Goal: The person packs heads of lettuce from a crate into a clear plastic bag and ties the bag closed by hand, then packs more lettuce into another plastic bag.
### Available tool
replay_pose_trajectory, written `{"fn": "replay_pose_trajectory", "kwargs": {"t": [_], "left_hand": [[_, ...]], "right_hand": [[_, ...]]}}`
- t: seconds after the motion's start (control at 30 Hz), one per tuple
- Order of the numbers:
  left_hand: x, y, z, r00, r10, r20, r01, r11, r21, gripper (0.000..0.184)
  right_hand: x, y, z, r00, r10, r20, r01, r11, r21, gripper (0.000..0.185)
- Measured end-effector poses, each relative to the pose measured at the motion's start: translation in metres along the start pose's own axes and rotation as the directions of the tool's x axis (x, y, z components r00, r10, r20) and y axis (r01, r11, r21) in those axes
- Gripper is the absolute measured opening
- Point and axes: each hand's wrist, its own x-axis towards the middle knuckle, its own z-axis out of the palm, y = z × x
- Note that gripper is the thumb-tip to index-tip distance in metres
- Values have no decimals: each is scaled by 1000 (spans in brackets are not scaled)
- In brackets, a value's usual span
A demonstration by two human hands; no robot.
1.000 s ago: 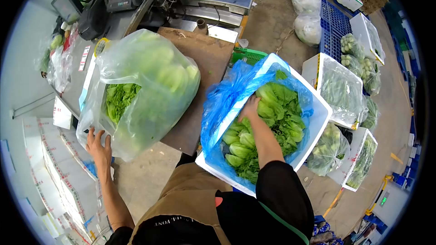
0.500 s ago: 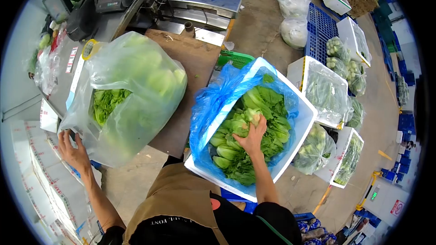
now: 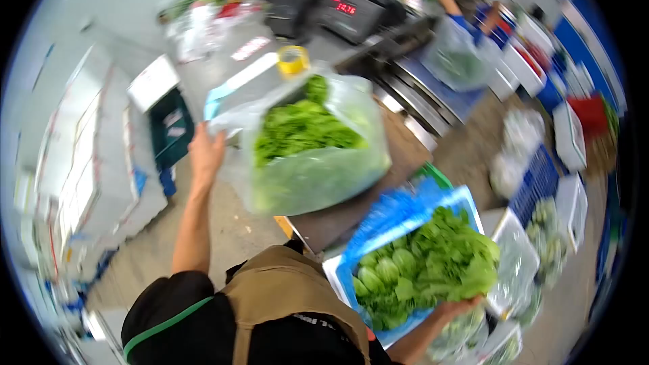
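My left hand (image 3: 206, 152) is closed on the edge of a large clear plastic bag (image 3: 324, 179), pulling its mouth wide. Leafy green lettuce (image 3: 301, 132) shows inside the bag, which sits on a brown board (image 3: 324, 223). In my right hand (image 3: 463, 305) is a head of lettuce (image 3: 466, 257), held from below at the right side of a white foam box (image 3: 334, 274). The box has a blue plastic liner (image 3: 385, 220) and contains more lettuce (image 3: 385, 267). My right fingers are partly hidden and blurred.
Behind the bag are a yellow tape roll (image 3: 293, 61) and a scale display (image 3: 348, 10) with red digits. At the back right, a co-worker in blue gloves handles a bag (image 3: 460, 57) on a scale platform. Bagged vegetables (image 3: 544, 226) and a blue crate (image 3: 534, 186) stand at right.
My right hand has lifted a lettuce from the box toward its right side. My left hand has raised the bag's edge, and the opening is wider. The view has swung left.
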Motion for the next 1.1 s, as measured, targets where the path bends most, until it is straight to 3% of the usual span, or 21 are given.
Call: {"fn": "replay_pose_trajectory", "kwargs": {"t": [0.07, 0.1, 0.13, 0.2, 0.23, 0.3, 0.33, 0.37, 0.4, 0.43, 0.53, 0.57, 0.63, 0.7, 0.77, 0.83, 0.97, 1.1], "left_hand": [[8, 16, -18, 953, -256, 165, 267, 963, -49, 42], [2, 18, -31, 899, -345, 269, 401, 896, -192, 39], [2, 18, -34, 831, -392, 396, 525, 788, -322, 36], [-1, 13, -38, 761, -328, 560, 642, 509, -574, 33], [-2, 12, -39, 733, -263, 627, 679, 334, -654, 31], [-4, 21, -51, 693, -219, 687, 720, 154, -677, 29], [-4, 27, -57, 676, -191, 711, 731, 61, -679, 28], [-4, 29, -57, 683, -172, 710, 724, 31, -689, 28], [-6, 31, -56, 686, -154, 711, 720, 1, -694, 28], [-7, 32, -56, 689, -136, 712, 716, -26, -698, 28], [-12, 32, -54, 698, -21, 716, 713, -71, -697, 31], [-15, 33, -54, 719, -6, 695, 690, -112, -715, 32], [-20, 32, -65, 734, 13, 679, 677, -90, -730, 31], [-33, 30, -64, 743, 51, 668, 670, -35, -742, 31], [-39, 27, -66, 741, 95, 664, 669, -18, -743, 31], [-42, 20, -77, 719, 131, 683, 692, -43, -720, 32], [-46, 2, -81, 672, 127, 729, 728, -292, -621, 36], [-41, 5, -69, 721, 109, 684, 678, -313, -665, 34]], "right_hand": [[-18, -14, 53, 975, -50, 217, 38, 998, 59, 71], [-28, -17, 86, 939, -92, 332, 77, 995, 56, 74], [-42, -18, 122, 888, -153, 434, 158, 987, 24, 77], [-78, -19, 200, 719, -295, 629, 386, 923, -9, 82], [-98, -19, 238, 593, -356, 722, 532, 847, -19, 85], [-135, -14, 309, 262, -405, 876, 802, 596, 35, 92], [-150, -7, 339, 55, -357, 932, 917, 388, 95, 95], [-160, 4, 363, -188, -247, 951, 974, 80, 213, 88], [-169, 16, 387, -417, -120, 901, 900, -193, 391, 82], [-186, 39, 402, -415, -5, 910, 878, -267, 399, 76], [-202, 123, 410, -483, 456, 747, 712, -291, 639, 66], [-205, 153, 402, -481, 584, 655, 642, -275, 716, 60], [-231, 197, 384, -407, 843, 351, 546, -83, 834, 50], [-246, 243, 353, -400, 897, 189, 534, 60, 844, 48], [-251, 284, 317, -443, 887, 130, 551, 154, 820, 46], [-248, 318, 282, -482, 867, 125, 579, 208, 788, 44], [-245, 362, 241, -544, 821, 173, 631, 264, 729, 40], [-246, 383, 225, -586, 780, 220, 661, 304, 686, 37]]}}
